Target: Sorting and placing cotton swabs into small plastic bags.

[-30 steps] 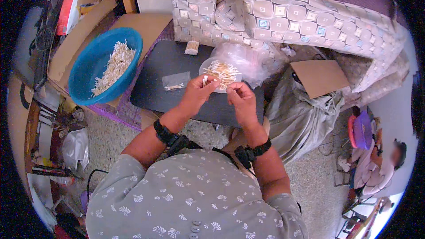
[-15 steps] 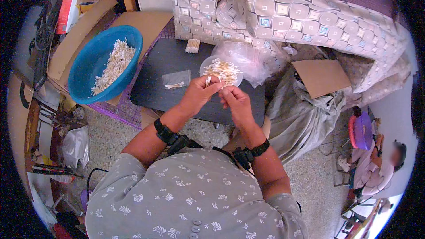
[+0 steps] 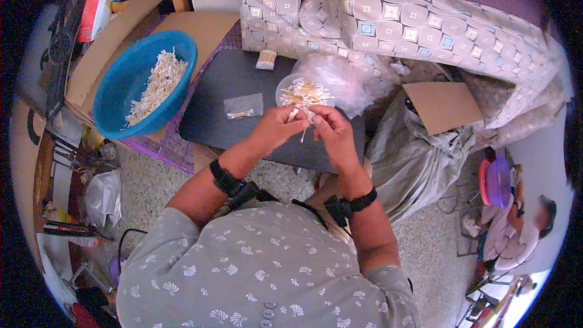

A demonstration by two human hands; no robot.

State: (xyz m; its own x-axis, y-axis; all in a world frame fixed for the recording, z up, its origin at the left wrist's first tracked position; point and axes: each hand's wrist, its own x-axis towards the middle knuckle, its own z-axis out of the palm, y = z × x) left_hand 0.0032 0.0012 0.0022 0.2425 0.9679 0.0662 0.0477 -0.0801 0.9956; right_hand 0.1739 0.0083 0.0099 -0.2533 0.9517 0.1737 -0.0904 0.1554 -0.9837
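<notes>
Left of the table (image 3: 206, 97), at the far end, leans a red and white carton (image 3: 97, 6). Nearer the table's left edge sits a blue tub (image 3: 112, 106), tilted in view, with a heap of loose swabs (image 3: 158, 85) inside. On the left half of the table lies a small clear pouch (image 3: 244, 104) with a few swabs in it. A tight swab bundle (image 3: 265, 59) rests at the table's far edge.

Over the table's near half, the left hand (image 3: 276, 130) has its thumb and fingers nearly closed around a few held swabs (image 3: 293, 114), white tips up. One swab (image 3: 302, 136) hangs between the two hands. On the table just beyond them, a white bowl (image 3: 281, 95) carries a pile (image 3: 308, 93) of swabs. The right hand (image 3: 334, 136) has thumb and fingertips drawn close together beside the left; I cannot tell which hand grips the hanging swab.

At the table's far right corner spreads a clear plastic bag (image 3: 337, 79), with a patterned sofa (image 3: 419, 12) beyond. Right of the table stands a grey sack (image 3: 407, 164) topped by a card (image 3: 443, 106). Well right of the table, another person (image 3: 513, 240) sits beside a purple tub (image 3: 499, 176).
</notes>
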